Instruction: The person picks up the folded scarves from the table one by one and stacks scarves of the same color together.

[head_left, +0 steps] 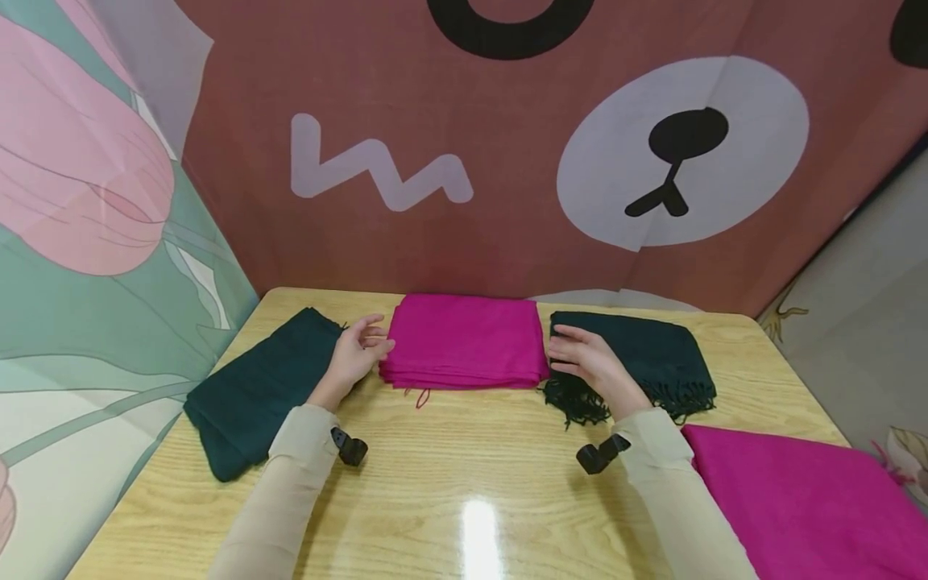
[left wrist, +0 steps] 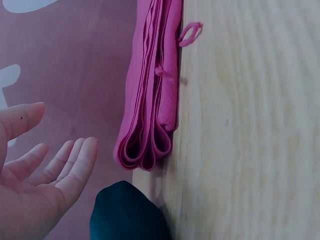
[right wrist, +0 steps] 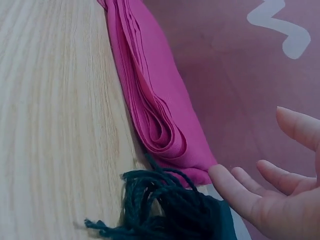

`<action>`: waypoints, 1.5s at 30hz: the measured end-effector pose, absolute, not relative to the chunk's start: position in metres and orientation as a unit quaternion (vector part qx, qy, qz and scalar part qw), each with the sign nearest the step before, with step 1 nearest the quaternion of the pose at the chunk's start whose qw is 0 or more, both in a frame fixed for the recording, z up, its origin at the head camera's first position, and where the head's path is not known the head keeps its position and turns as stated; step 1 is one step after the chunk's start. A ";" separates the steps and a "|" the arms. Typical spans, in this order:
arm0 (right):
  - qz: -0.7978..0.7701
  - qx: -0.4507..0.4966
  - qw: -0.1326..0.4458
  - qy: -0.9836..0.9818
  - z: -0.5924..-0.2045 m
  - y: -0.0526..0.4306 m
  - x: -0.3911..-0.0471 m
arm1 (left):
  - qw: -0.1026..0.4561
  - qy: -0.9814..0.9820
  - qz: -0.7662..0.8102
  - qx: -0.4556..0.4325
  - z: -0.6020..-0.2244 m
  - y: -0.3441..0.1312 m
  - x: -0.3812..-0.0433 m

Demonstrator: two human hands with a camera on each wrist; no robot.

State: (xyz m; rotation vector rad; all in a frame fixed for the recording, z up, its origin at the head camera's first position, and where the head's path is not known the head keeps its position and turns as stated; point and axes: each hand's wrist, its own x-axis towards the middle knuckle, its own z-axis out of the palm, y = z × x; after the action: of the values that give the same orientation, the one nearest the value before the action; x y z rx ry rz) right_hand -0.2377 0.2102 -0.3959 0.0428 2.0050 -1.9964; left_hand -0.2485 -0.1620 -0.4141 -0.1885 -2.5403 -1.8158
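A folded bright pink scarf lies at the back middle of the table, its stacked folds facing forward. In the left wrist view the rounded fold ends of the pink scarf show edge-on. My left hand is by its left end, fingers loosely bent and holding nothing. At the other end my right hand hovers over a dark green fringed scarf, also empty. In the right wrist view, a fingertip of the right hand appears right at the pink scarf's corner.
Another dark green folded scarf lies slantwise on the left, partly behind the left forearm. A second pink scarf lies at the right front edge. The wooden table meets a brown printed cloth backdrop behind.
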 end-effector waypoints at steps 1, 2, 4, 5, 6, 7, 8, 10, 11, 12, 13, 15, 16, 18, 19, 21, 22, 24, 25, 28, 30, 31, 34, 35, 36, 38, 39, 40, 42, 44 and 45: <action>-0.698 0.018 0.157 0.698 -0.395 0.209 -0.240 | 0.004 -0.812 -0.581 -0.057 -0.414 -0.162 -0.250; -0.698 0.021 0.158 0.698 -0.395 0.208 -0.242 | 0.002 -0.813 -0.580 -0.053 -0.413 -0.162 -0.252; -0.698 0.027 0.160 0.697 -0.394 0.206 -0.246 | -0.003 -0.816 -0.576 -0.048 -0.413 -0.162 -0.255; -0.700 0.032 0.161 0.695 -0.394 0.204 -0.247 | -0.005 -0.817 -0.575 -0.046 -0.413 -0.162 -0.256; -0.701 0.036 0.161 0.694 -0.394 0.203 -0.248 | -0.007 -0.818 -0.573 -0.045 -0.413 -0.163 -0.258; -0.702 0.041 0.162 0.692 -0.394 0.201 -0.250 | -0.009 -0.821 -0.570 -0.044 -0.413 -0.163 -0.259; -0.702 0.045 0.164 0.691 -0.394 0.200 -0.251 | -0.011 -0.822 -0.567 -0.042 -0.413 -0.163 -0.260; -0.706 0.056 0.167 0.686 -0.395 0.196 -0.253 | -0.014 -0.826 -0.562 -0.038 -0.415 -0.164 -0.262; -0.705 0.061 0.168 0.686 -0.396 0.195 -0.255 | -0.015 -0.827 -0.561 -0.034 -0.415 -0.164 -0.262; -0.703 0.065 0.170 0.688 -0.397 0.193 -0.256 | -0.016 -0.829 -0.559 -0.031 -0.416 -0.164 -0.263; -0.700 0.068 0.170 0.691 -0.399 0.192 -0.258 | -0.017 -0.830 -0.557 -0.028 -0.417 -0.164 -0.264; -0.691 0.070 0.168 0.699 -0.403 0.189 -0.262 | -0.019 -0.831 -0.555 -0.022 -0.419 -0.164 -0.266; -0.687 0.074 0.167 0.704 -0.406 0.189 -0.264 | -0.019 -0.832 -0.554 -0.020 -0.420 -0.164 -0.267; -0.682 0.072 0.164 0.709 -0.410 0.188 -0.267 | -0.022 -0.832 -0.555 -0.014 -0.421 -0.163 -0.268; -0.681 0.075 0.163 0.710 -0.411 0.187 -0.269 | -0.025 -0.831 -0.555 -0.011 -0.421 -0.163 -0.269; -0.677 0.079 0.162 0.713 -0.413 0.184 -0.271 | -0.031 -0.832 -0.553 -0.003 -0.421 -0.162 -0.270; -0.675 0.083 0.161 0.715 -0.413 0.182 -0.272 | -0.034 -0.833 -0.553 0.000 -0.422 -0.161 -0.271; -0.671 0.093 0.159 0.718 -0.412 0.178 -0.273 | -0.043 -0.833 -0.552 0.007 -0.422 -0.161 -0.273; -0.670 0.096 0.157 0.719 -0.411 0.177 -0.273 | -0.048 -0.834 -0.550 0.009 -0.422 -0.161 -0.273; -0.671 0.109 0.153 0.718 -0.409 0.174 -0.274 | -0.060 -0.837 -0.544 0.016 -0.424 -0.160 -0.276; -0.672 0.116 0.150 0.716 -0.408 0.173 -0.274 | -0.066 -0.837 -0.542 0.023 -0.425 -0.160 -0.278; -0.672 0.120 0.149 0.715 -0.408 0.172 -0.275 | -0.068 -0.836 -0.543 0.027 -0.425 -0.160 -0.279; -0.672 0.125 0.146 0.715 -0.409 0.171 -0.277 | -0.071 -0.826 -0.557 0.043 -0.426 -0.159 -0.281; -0.671 0.126 0.145 0.716 -0.409 0.171 -0.278 | -0.072 -0.821 -0.564 0.048 -0.426 -0.159 -0.282; -0.670 0.128 0.145 0.717 -0.410 0.171 -0.279 | -0.073 -0.816 -0.571 0.052 -0.426 -0.158 -0.283; -0.671 0.133 0.145 0.715 -0.411 0.171 -0.280 | -0.078 -0.804 -0.587 0.060 -0.426 -0.157 -0.284; -0.671 0.136 0.145 0.714 -0.411 0.172 -0.281 | -0.080 -0.798 -0.594 0.064 -0.425 -0.156 -0.284; -0.671 0.137 0.145 0.714 -0.411 0.172 -0.282 | -0.083 -0.795 -0.597 0.068 -0.425 -0.156 -0.284; -0.672 0.143 0.143 0.713 -0.413 0.172 -0.283 | -0.088 -0.790 -0.603 0.072 -0.425 -0.154 -0.285; -0.669 0.145 0.138 0.716 -0.414 0.172 -0.285 | -0.090 -0.789 -0.603 0.073 -0.426 -0.154 -0.286; -0.667 0.147 0.135 0.718 -0.414 0.172 -0.285 | -0.091 -0.790 -0.602 0.074 -0.427 -0.154 -0.287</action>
State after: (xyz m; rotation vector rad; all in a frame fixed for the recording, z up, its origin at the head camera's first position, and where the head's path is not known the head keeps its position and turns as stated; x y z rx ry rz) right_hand -0.2854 0.1716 -0.4145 0.4260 2.0810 -1.9318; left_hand -0.2867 -0.1536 -0.4267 0.2469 -2.6348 -2.0104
